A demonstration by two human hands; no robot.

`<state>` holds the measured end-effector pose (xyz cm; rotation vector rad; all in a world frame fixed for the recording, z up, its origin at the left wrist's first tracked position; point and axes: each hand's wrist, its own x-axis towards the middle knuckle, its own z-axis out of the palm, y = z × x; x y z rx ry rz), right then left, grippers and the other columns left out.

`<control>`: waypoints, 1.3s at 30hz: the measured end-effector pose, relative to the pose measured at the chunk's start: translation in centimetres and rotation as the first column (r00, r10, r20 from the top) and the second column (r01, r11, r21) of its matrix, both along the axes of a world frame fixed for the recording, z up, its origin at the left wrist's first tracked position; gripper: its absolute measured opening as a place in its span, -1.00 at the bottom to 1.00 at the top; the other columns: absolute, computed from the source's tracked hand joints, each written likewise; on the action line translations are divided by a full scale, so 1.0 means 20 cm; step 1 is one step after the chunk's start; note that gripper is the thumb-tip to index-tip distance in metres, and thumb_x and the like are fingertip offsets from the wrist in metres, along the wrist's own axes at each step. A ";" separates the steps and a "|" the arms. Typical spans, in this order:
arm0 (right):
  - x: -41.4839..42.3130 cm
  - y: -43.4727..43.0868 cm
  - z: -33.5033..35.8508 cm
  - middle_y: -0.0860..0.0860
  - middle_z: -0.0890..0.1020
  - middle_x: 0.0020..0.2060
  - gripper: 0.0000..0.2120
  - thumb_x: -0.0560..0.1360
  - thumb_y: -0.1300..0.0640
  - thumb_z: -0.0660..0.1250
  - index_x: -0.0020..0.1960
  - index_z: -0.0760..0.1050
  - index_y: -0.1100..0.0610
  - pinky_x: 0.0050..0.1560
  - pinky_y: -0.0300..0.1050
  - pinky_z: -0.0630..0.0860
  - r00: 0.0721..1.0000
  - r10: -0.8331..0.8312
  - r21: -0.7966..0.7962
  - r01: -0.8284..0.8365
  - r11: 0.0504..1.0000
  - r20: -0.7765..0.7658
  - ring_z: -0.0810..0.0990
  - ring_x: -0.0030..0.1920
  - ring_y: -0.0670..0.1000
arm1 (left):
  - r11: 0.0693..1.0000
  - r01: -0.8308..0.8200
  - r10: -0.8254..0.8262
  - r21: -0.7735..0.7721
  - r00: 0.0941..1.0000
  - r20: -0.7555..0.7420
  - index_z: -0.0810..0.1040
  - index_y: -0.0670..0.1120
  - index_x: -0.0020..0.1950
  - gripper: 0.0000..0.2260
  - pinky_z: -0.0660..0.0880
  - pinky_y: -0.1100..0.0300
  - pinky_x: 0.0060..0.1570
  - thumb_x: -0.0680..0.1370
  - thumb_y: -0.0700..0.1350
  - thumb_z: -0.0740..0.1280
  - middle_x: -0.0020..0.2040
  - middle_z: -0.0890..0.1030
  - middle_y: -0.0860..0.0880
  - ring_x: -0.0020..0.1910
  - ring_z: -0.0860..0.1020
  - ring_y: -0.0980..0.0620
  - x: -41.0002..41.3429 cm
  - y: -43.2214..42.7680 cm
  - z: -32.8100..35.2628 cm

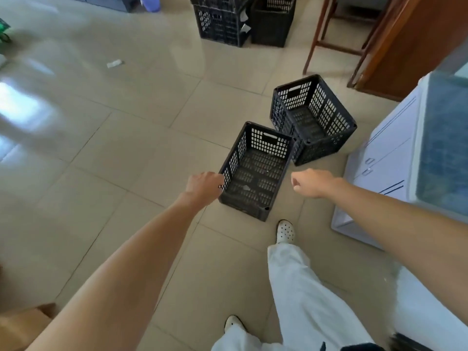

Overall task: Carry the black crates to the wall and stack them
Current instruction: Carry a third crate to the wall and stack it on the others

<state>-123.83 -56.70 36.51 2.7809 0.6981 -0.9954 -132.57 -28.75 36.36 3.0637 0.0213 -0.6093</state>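
Observation:
Two empty black lattice crates stand on the tiled floor in front of me. The near crate (255,171) lies just ahead of my foot. The far crate (312,117) touches its far right corner. My left hand (202,186) is at the near crate's left wall, fingers curled onto the rim. My right hand (312,183) hovers a little right of that crate, loosely curled, touching nothing. More black crates (222,24) stand stacked at the far end of the room, with another black crate (272,21) beside them.
A white cabinet (387,158) stands close on the right. Beyond it are a wooden chair frame (336,44) and a brown wooden panel (415,46). A scrap of paper (114,63) lies on the floor at left. A cardboard box (22,325) sits at the bottom left.

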 end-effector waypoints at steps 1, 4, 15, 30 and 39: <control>0.11 -0.02 -0.03 0.11 0.55 0.09 -0.85 0.60 0.05 0.10 0.08 0.41 0.03 -0.11 -0.02 0.41 1.000 -0.019 0.001 0.019 1.000 -0.004 0.53 0.01 0.16 | 1.000 -0.010 0.010 0.007 1.000 -0.013 0.56 -0.05 0.14 -0.79 0.51 0.04 -0.09 0.56 -0.17 0.22 0.07 0.63 -0.05 0.03 0.60 -0.10 0.11 -0.01 -0.04; 0.44 -0.04 -0.11 0.12 0.54 0.11 -0.82 0.60 0.05 0.08 0.10 0.41 0.05 -0.09 -0.02 0.40 0.996 -0.084 0.012 0.085 0.996 -0.033 0.53 0.03 0.17 | 0.998 -0.057 0.056 -0.016 0.997 -0.052 0.55 -0.06 0.14 -0.80 0.56 0.02 -0.06 0.57 -0.17 0.21 0.06 0.63 -0.05 0.02 0.61 -0.09 0.45 -0.05 -0.12; 1.34 0.13 -0.67 0.15 0.54 0.24 -0.58 0.56 -0.17 0.11 0.24 0.46 0.07 0.16 0.03 0.40 0.974 -0.218 -0.046 0.215 0.976 -0.069 0.52 0.23 0.18 | 0.980 -0.175 0.174 -0.093 0.984 -0.023 0.47 0.01 0.32 -0.71 0.46 0.11 -0.12 0.59 -0.09 0.25 0.15 0.59 -0.01 0.12 0.56 -0.03 1.34 0.11 -0.70; 1.39 0.15 -2.14 0.15 0.52 0.29 -0.50 0.60 -0.16 0.08 0.30 0.46 0.19 0.11 -0.02 0.44 0.730 -0.606 -0.215 0.567 0.795 -0.315 0.53 0.21 0.21 | 0.868 -0.425 0.375 -0.259 0.901 -0.219 0.16 -0.07 0.53 -0.36 0.37 -0.17 0.32 0.52 -0.11 0.38 0.47 0.26 -0.12 0.41 0.28 -0.22 1.66 0.28 -2.13; 1.35 0.22 -2.52 0.20 0.36 0.43 -0.36 0.62 -0.09 0.16 0.52 0.07 0.27 0.25 0.05 0.42 0.420 -0.876 -0.192 0.864 0.466 -0.238 0.43 0.35 0.24 | 0.625 -0.699 0.593 -0.348 0.715 -0.371 0.10 -0.14 0.53 -0.23 0.32 -0.10 0.37 0.48 0.00 0.45 0.43 0.29 -0.20 0.40 0.33 -0.20 1.74 0.31 -2.48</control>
